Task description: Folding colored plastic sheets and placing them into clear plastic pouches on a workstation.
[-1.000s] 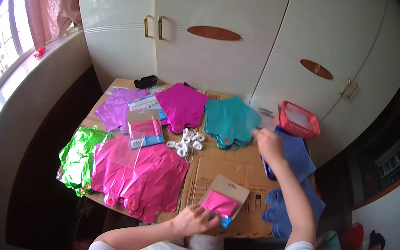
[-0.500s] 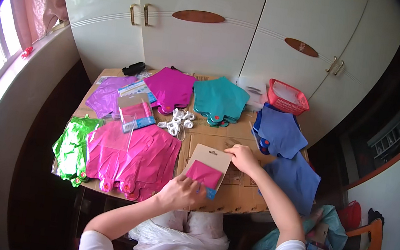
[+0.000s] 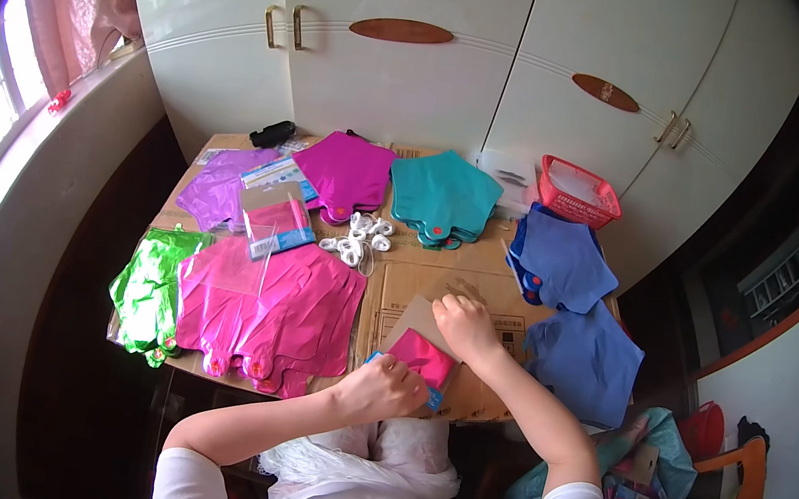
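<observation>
A flat packet (image 3: 423, 354) lies tilted at the table's near edge, with a brown backing card, a folded pink foil piece and a blue strip at the bottom. My left hand (image 3: 384, 387) is closed over its lower left part, hiding some of the blue strip. At the packet's top, my right hand (image 3: 465, 329) has its fingers curled and pressed on the card's upper edge. Clear film seems to stick out beyond that hand. Left of the packet is a stack of shiny pink foil pieces (image 3: 311, 309). A similar finished-looking packet (image 3: 277, 221) rests on that stack's far edge.
Around the cardboard-covered table lie green foil (image 3: 150, 287), purple foil (image 3: 216, 187), magenta foil (image 3: 344, 172), teal foil (image 3: 442, 193) and blue foil stacks (image 3: 569, 262). White string coils (image 3: 357, 239) sit mid-table. A red basket (image 3: 579, 192) stands far right; a teal bag (image 3: 671, 452) hangs by the chair.
My right hand has moved left and slightly nearer, curling over the packet's top. My left hand has shifted slightly right, and the packet has turned and come a little closer.
</observation>
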The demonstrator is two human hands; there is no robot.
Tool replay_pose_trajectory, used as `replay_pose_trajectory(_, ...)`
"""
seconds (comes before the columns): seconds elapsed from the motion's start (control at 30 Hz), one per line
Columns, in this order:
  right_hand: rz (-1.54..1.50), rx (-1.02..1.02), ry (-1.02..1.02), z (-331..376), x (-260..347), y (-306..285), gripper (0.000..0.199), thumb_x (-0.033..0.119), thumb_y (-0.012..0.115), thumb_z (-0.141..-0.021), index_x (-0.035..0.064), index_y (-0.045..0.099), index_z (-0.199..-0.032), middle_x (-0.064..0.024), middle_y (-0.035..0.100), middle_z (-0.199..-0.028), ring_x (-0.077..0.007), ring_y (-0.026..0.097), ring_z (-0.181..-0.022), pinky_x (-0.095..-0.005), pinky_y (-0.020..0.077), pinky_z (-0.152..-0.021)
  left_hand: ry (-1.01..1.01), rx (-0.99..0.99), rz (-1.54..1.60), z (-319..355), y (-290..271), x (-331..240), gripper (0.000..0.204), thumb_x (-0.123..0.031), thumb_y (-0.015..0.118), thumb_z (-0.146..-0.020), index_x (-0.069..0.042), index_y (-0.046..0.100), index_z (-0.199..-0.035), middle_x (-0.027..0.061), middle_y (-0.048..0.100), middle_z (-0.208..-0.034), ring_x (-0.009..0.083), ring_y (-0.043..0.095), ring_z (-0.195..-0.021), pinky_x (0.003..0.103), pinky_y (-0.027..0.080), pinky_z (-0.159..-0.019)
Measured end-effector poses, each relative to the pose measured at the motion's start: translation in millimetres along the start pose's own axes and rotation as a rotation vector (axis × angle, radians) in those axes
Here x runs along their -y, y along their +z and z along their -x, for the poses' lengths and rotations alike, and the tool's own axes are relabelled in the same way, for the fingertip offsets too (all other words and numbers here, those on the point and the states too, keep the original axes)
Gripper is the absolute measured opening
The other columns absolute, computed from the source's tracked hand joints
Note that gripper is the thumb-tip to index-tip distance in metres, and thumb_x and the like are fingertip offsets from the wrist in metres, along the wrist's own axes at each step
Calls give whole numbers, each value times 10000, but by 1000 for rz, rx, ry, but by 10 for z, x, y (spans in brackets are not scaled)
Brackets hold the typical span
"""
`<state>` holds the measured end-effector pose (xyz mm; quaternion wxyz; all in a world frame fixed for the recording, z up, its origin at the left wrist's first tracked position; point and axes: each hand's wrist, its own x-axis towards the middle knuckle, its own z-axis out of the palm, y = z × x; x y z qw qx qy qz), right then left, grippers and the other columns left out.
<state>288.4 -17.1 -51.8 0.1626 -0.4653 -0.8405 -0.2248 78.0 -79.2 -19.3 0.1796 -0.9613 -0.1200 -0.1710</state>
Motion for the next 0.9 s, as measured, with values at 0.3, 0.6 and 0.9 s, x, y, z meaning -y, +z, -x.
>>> replay_pose_trajectory(0.3, -106, -77, -14, 35, 111, -16, 34, 107, 579, -751, 97, 586, -719, -21, 548, -693, -172, 620, -679, -320, 514, -590, 15, -63, -21, 162, 89, 17, 170, -193, 593, -748, -76, 597, -872, -3, 552, -695, 146, 576, -631, 285, 412, -561)
replay_pose_trajectory(0.6, -153, -64, -107, 3, 284, -150, 130, 100, 627, -756, 73, 676, -873, -26, 573, -734, -174, 622, -717, -310, 517, -589, -40, -37, -41, 139, 161, 80, 236, -212, 602, -734, -98, 597, -940, -12, 540, -724, 137, 576, -650, 271, 467, -587)
replay_pose_trajectory(0.9, -204, 96, 57, 9, 183, -195, 63, 107, 577, -777, 98, 582, -715, -47, 584, -763, -200, 650, -797, -330, 558, -652, -57, -101, -79, 148, 169, 105, 237, -207, 602, -733, -107, 594, -947, -21, 532, -732, 131, 585, -652, 269, 483, -580)
